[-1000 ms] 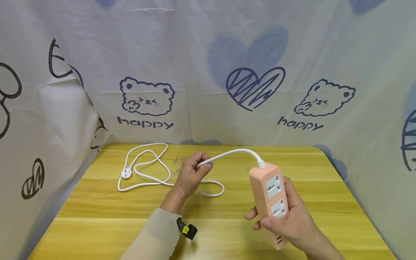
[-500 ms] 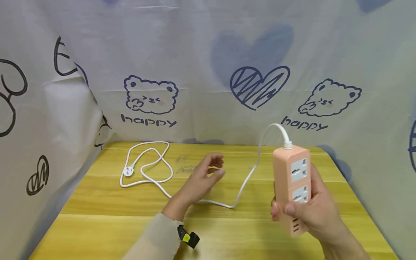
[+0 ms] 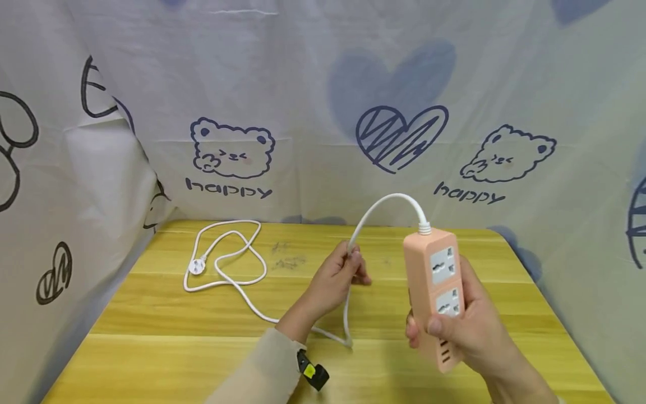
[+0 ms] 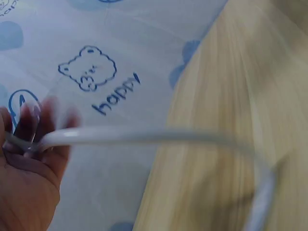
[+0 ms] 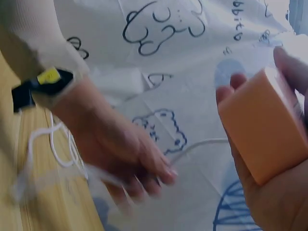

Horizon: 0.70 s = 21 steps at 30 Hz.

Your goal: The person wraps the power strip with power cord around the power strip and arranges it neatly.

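My right hand grips a peach power strip by its lower half, holding it upright above the table with its white sockets and slots showing. A white cord arches out of its top. Left of the strip, my left hand pinches that cord between thumb and fingers; the cord also crosses the left wrist view as a blurred white band. Below the hand the cord drops in a bend to the table. In the right wrist view the strip's plain end faces the camera.
The cord's remaining length lies in loose loops on the wooden table, at the left. Its round white plug rests among them. A patterned cloth hangs behind the table and on both sides.
My left hand let go of the cord, its fingers opening, then took hold again nearer the strip and further right. The strip rose and moved right, then came back slightly left.
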Each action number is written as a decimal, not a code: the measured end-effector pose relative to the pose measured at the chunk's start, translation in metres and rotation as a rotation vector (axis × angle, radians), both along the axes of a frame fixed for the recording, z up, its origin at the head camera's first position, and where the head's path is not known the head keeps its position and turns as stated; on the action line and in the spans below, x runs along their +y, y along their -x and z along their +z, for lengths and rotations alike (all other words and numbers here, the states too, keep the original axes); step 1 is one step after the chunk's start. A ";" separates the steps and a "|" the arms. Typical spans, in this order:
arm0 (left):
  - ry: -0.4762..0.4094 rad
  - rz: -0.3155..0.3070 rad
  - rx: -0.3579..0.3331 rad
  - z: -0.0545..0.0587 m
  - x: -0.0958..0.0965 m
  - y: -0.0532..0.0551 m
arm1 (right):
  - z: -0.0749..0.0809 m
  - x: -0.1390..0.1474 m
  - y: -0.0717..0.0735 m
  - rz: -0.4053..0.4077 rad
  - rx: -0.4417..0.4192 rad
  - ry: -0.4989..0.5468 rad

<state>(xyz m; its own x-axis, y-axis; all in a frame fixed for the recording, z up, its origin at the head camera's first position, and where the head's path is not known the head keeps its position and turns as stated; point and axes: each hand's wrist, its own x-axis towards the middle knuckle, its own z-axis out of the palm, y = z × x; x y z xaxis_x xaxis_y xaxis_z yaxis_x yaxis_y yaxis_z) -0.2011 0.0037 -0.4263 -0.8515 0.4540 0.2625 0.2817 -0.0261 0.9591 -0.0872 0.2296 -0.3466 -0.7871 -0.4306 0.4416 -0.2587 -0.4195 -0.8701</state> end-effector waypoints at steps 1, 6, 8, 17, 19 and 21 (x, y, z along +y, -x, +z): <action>0.002 0.006 -0.007 -0.001 -0.005 0.000 | 0.001 0.003 0.001 -0.046 -0.023 -0.030; 0.186 0.131 0.086 -0.001 -0.030 -0.005 | -0.003 0.018 0.008 -0.135 -0.130 -0.083; 0.273 0.221 0.151 0.001 -0.037 -0.006 | -0.007 0.024 0.011 -0.109 -0.165 -0.064; 0.442 0.572 0.271 0.020 -0.053 -0.008 | -0.028 0.013 0.012 -0.109 -0.137 -0.223; 0.476 0.604 0.262 0.024 -0.054 -0.008 | -0.031 0.006 0.010 -0.082 -0.104 -0.274; 0.544 0.625 0.261 0.029 -0.053 -0.008 | -0.032 -0.002 0.007 -0.066 -0.079 -0.337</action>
